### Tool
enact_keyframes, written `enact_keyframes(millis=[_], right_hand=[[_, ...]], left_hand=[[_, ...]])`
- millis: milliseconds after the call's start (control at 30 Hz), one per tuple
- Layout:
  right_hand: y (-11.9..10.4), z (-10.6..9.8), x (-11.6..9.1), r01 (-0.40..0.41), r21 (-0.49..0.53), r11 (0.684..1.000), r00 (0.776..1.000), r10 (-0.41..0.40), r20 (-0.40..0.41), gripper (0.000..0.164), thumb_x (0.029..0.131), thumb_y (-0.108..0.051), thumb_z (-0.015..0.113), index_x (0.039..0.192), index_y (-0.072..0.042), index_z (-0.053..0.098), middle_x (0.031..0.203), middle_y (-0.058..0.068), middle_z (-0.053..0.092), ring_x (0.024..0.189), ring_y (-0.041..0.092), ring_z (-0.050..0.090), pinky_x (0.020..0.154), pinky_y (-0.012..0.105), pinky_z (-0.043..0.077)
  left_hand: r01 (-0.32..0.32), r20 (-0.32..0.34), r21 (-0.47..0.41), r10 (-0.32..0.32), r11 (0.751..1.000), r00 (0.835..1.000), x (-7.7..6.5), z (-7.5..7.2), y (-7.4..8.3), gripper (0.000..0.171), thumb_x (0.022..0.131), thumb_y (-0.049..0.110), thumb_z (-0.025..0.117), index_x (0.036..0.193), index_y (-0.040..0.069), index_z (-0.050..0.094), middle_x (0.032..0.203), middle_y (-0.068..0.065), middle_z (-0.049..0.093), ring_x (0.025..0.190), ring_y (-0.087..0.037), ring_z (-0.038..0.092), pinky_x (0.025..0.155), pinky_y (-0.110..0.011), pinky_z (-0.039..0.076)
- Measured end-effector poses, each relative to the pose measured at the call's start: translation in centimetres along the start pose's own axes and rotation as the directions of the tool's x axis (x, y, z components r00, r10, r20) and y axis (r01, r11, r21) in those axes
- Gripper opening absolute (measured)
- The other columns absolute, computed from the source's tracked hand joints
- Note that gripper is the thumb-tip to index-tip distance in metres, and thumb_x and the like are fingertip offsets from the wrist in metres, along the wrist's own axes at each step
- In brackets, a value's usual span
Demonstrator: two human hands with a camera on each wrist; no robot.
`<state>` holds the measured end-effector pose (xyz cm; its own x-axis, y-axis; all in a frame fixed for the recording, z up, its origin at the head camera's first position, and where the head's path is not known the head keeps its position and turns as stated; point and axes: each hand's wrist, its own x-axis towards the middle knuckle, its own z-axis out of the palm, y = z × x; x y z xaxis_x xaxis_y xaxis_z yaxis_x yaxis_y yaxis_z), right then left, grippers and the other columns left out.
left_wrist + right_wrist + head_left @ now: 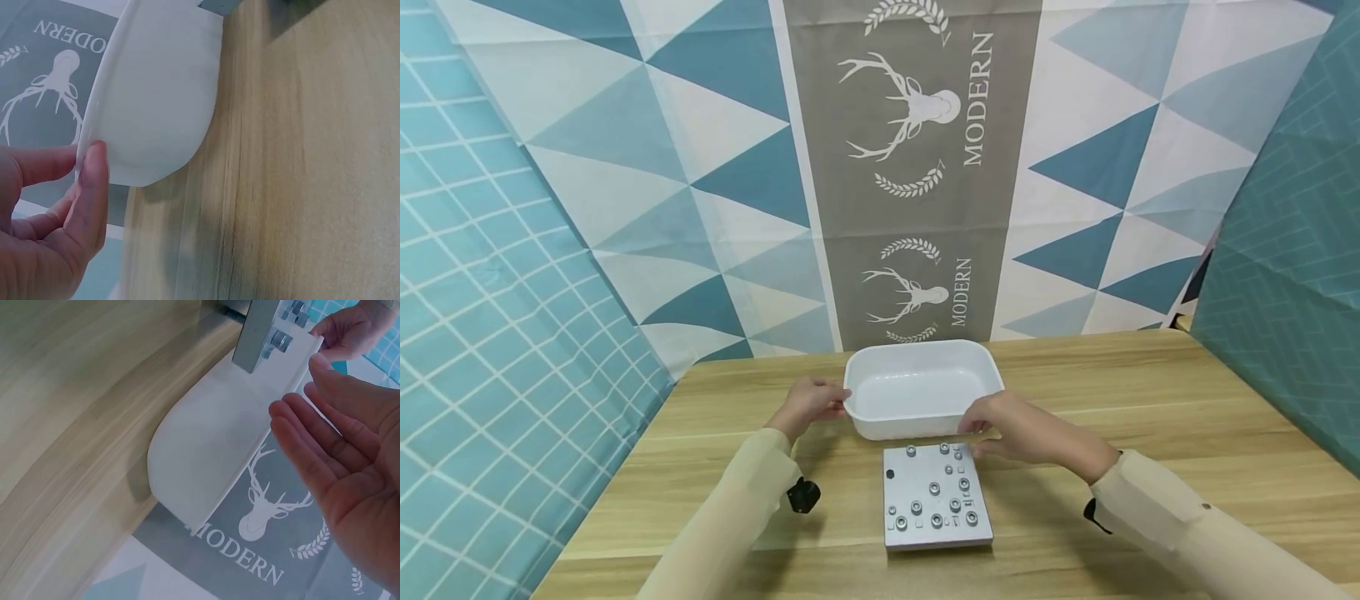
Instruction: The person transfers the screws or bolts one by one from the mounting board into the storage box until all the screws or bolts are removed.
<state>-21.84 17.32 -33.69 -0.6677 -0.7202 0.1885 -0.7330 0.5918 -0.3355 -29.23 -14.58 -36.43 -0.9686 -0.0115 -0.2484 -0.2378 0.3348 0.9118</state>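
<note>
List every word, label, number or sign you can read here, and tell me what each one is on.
"MODERN", running sideways: upper print on the grey backdrop panel.
"MODERN", running sideways: lower print on the same panel.
"MODERN" appears on it in the wrist views too, upside down and partly covered by the white basin in the left one.
Small marks on the bolted metal plate: too small to read.

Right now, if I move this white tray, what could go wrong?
The white tray might tilt or swing if lifted: your left hand pinches its rim, but your right hand is open beside it, without a firm hold. Pulled toward you, the tray could bump the metal plate lying just in front.
</note>
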Motion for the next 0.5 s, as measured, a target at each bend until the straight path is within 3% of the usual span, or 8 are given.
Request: enact_keyframes(millis=[167,500], right_hand=[[0.0,0.1,0.9,0.038,0.056,0.998,0.998,-0.040,0.047,0.020,0.077,-0.005,0.081,0.095,-0.006,0.074,0.092,0.004,0.075,0.083,0.011,0.070,0.076,0.021,0.060],[0.3,0.8,2.4,0.109,0.113,0.988,0.981,-0.125,0.146,0.017,0.075,0.002,0.079,0.089,-0.006,0.074,0.087,0.003,0.075,0.076,0.004,0.067,0.071,0.013,0.057]], left_hand=[[-0.039,-0.025,0.019,0.040,0.999,0.999,-0.4,-0.1,0.3,0.026,0.089,0.009,0.069,0.107,-0.010,0.065,0.082,-0.008,0.067,0.067,-0.008,0.064,0.073,-0.025,0.063],[-0.024,-0.059,0.014,0.025,1.000,0.998,-0.1,0.2,-0.2,0.024,0.089,0.007,0.069,0.107,-0.008,0.065,0.081,-0.006,0.064,0.063,-0.007,0.063,0.080,-0.032,0.063]])
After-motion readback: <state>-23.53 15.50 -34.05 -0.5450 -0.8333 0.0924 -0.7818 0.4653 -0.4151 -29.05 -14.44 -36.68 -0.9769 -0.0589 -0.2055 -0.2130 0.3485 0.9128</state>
